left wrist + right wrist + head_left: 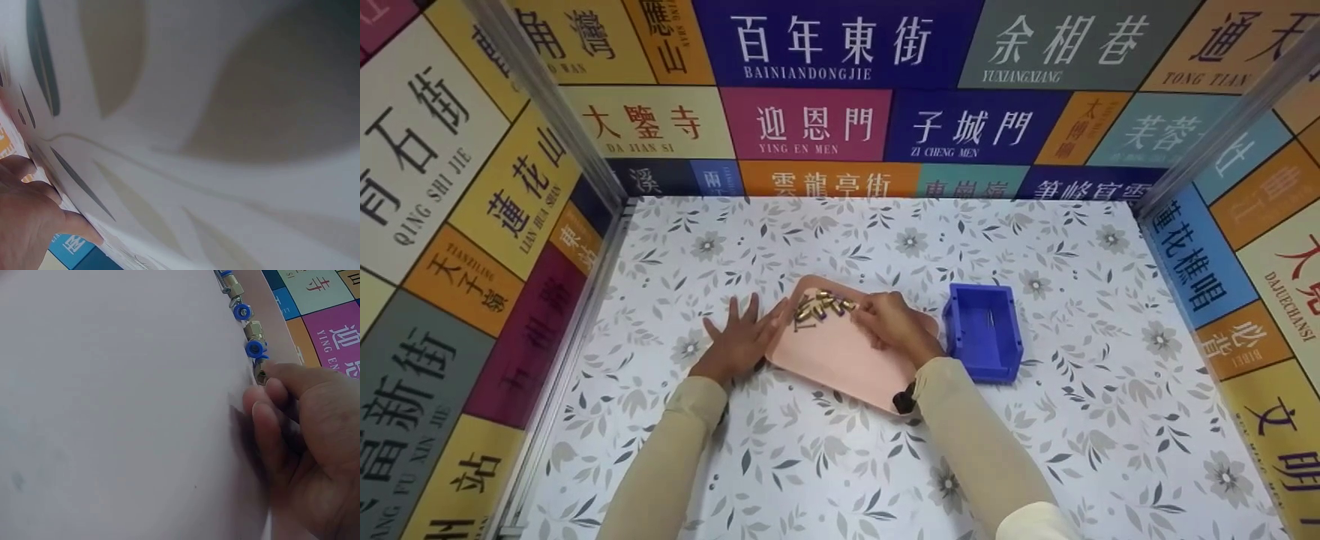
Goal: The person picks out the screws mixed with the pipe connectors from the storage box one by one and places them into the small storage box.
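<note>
The right hand pinched one brass fitting from the pile on the pink tray; the left hand lay flat on the bench, steadying the tray's edge. A loose pinch could drop the fitting or scatter the pile before the blue bin beside it.

A pink tray lies tilted on the floral tablecloth, with a cluster of small brass fittings gathered at its far corner. The left hand rests flat on the cloth with fingers spread, touching the tray's left edge, while the right hand sits over the tray with curled fingers just beside the fittings. A blue bin stands right of the tray, near the right hand.
</note>
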A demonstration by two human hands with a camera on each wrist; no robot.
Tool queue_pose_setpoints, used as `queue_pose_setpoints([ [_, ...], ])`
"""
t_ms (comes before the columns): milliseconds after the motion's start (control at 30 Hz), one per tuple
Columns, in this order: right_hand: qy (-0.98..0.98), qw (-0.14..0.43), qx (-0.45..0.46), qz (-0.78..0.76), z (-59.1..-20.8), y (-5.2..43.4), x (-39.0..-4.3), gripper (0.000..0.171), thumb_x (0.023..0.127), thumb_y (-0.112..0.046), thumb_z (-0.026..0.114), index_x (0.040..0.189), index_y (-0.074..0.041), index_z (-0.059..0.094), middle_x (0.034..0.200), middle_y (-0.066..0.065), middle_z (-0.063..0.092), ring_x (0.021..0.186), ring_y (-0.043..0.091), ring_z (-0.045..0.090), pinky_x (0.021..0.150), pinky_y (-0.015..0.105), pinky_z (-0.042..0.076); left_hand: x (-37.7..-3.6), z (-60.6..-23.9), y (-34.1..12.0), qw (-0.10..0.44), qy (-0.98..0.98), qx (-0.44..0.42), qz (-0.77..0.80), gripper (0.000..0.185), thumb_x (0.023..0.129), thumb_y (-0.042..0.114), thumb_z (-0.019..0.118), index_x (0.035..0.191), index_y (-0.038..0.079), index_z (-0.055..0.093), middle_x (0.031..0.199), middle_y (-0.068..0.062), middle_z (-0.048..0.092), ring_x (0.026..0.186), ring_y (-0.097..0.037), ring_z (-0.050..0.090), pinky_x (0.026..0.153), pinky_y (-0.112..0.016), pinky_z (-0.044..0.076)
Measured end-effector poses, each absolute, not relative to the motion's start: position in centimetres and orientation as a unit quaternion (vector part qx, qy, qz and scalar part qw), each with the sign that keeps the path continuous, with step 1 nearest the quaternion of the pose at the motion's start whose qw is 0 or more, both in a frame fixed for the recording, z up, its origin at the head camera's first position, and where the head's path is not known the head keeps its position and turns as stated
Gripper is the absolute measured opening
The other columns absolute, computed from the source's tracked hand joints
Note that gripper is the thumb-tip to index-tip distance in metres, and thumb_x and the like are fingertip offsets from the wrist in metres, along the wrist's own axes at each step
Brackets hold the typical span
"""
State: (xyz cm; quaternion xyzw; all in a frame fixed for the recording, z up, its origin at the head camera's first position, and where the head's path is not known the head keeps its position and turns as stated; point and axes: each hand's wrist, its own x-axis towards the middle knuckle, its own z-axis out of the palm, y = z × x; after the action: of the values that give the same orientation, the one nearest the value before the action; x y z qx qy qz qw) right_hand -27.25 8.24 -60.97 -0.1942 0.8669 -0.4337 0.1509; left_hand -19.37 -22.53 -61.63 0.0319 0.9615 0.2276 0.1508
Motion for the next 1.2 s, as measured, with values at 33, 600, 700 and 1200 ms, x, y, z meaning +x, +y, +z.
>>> queue_pose_setpoints([
  [33,0.865,0.153,-0.192,-0.439,-60.9,8.2,-27.3,0.022,0.102,-0.020,0.064,0.086,-0.006,0.069,0.054,0.004,0.060,0.038,0.013,0.056,0.038,0.031,0.049,-19.4,-61.7,-22.5,0.152,0.962,0.031,0.227,0.060,0.102,0.073,0.009,0.159,0.055,0.009,0.173,-0.008,-0.002,0.156,-0.046,-0.016,0.104,-0.086,-0.017],
  [600,0.859,0.087,-0.199,-0.464,-56.2,10.6,-27.9,0.024,0.100,-0.029,0.069,0.094,-0.005,0.073,0.053,0.002,0.058,0.042,0.015,0.058,0.044,0.029,0.051,-19.1,-61.6,-22.9,0.151,0.960,0.034,0.235,0.062,0.101,0.073,0.009,0.160,0.054,0.010,0.173,-0.007,-0.002,0.155,-0.046,-0.017,0.104,-0.085,-0.017],
  [700,0.850,0.072,-0.199,-0.482,-55.6,11.7,-27.7,0.026,0.099,-0.029,0.070,0.094,-0.004,0.073,0.052,0.001,0.056,0.042,0.017,0.057,0.044,0.030,0.051,-19.0,-61.7,-22.9,0.151,0.958,0.034,0.240,0.061,0.101,0.073,0.009,0.160,0.054,0.010,0.173,-0.007,-0.003,0.155,-0.045,-0.018,0.104,-0.085,-0.019],
  [1200,0.849,0.058,-0.156,-0.502,-52.9,19.5,-27.0,0.032,0.100,-0.036,0.068,0.101,-0.004,0.072,0.069,0.024,0.065,0.047,0.029,0.062,0.046,0.036,0.055,-19.3,-61.8,-22.7,0.153,0.957,0.026,0.245,0.062,0.100,0.075,0.010,0.159,0.055,0.010,0.173,-0.005,-0.002,0.156,-0.043,-0.019,0.105,-0.083,-0.020],
])
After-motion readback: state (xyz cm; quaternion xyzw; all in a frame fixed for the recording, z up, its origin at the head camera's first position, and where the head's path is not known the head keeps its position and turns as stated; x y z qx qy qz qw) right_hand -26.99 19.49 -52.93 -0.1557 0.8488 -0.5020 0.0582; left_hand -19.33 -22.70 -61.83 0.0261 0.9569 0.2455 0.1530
